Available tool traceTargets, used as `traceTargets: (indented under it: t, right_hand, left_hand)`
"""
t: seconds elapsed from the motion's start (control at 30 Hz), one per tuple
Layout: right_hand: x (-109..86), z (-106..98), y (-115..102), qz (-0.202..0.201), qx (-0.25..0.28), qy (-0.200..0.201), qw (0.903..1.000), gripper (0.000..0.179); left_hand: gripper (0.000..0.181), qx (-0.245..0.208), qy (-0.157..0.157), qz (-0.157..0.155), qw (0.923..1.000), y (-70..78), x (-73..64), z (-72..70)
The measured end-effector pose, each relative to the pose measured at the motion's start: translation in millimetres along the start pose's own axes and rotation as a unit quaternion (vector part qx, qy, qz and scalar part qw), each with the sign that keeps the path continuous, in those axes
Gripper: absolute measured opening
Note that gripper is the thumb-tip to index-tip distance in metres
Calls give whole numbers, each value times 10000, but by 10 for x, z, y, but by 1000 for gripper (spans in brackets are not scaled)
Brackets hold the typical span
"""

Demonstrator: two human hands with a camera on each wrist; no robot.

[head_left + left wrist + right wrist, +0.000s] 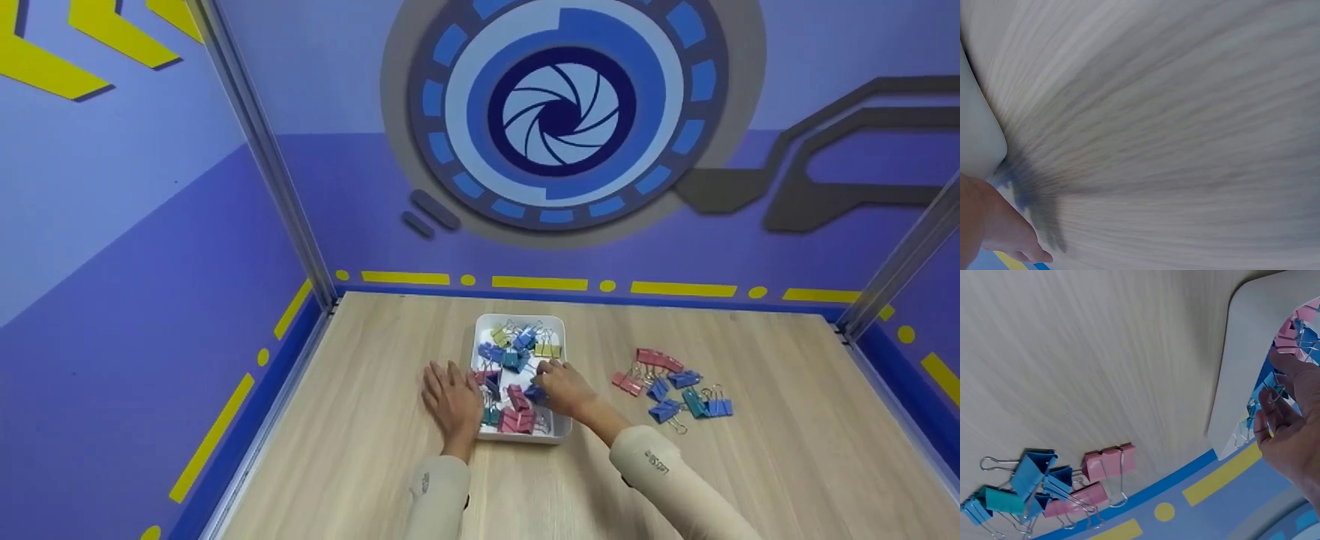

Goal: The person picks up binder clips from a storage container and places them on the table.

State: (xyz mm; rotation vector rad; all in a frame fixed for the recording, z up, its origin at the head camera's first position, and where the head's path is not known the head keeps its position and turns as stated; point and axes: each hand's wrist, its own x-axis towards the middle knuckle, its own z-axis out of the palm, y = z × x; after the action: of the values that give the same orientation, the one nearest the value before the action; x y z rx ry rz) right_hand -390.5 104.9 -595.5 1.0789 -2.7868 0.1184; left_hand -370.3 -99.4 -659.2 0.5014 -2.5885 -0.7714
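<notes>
Blue clip (pixel 534 394) pinched in my right hand (pixel 564 387), my left hand (pixel 454 401) spread beside the tray (pixel 521 438); sleeve print (pixel 657 462) illegible.

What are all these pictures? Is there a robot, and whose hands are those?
No robot here, just a person's two bare hands. The big picture comes from a camera on the person's head, looking down. The other two come from cameras on the wrists: one by the left hand, one by the right hand.

On the wooden table is a white tray with colourful clips inside. More loose clips, red, blue and green, lie to its right.

The left hand is flat beside the tray, holding nothing. The right hand reaches into it and seems to pinch a blue clip.
</notes>
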Motion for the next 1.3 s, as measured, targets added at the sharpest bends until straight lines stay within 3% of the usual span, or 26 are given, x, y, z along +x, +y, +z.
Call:
traceTargets:
  t: [0.13, 0.3, 0.57, 0.73, 0.87, 1.07, 1.23, 1.3]
  right_hand:
    - [-43, 88, 58, -153, 6, 227, 9996, 14]
    - [-48, 117, 81, -264, 12, 498, 9984, 18]
    - [-49, 61, 17, 37, 783, 50, 9969, 6]
    - [-49, 59, -27, 410, 1078, -223, 9931, 11]
    - [-59, 60, -43, 609, 1253, -195, 9901, 14]
    - [-53, -19, -59, 812, 1585, 512, 9827, 17]
    - [-59, -210, -13, 859, 1517, 1225, 9771, 18]
    - [-87, -311, 41, 934, 1600, 1300, 9740, 18]
  left_hand:
    - [55, 17, 17, 23, 10000, -5, -2, 11]
    - [54, 16, 80, 66, 9999, -13, 2, 18]
    - [54, 43, 128, 41, 9999, -7, 7, 19]
    - [53, 55, 152, 57, 9999, 15, 0, -7]
    - [53, 23, 82, 34, 10000, 25, -9, -16]
    - [55, -39, -17, -8, 10000, 21, -1, -11]
    - [55, -6, -53, 10, 10000, -1, 3, -6]
    - [55, 18, -59, 16, 10000, -9, 10, -10]
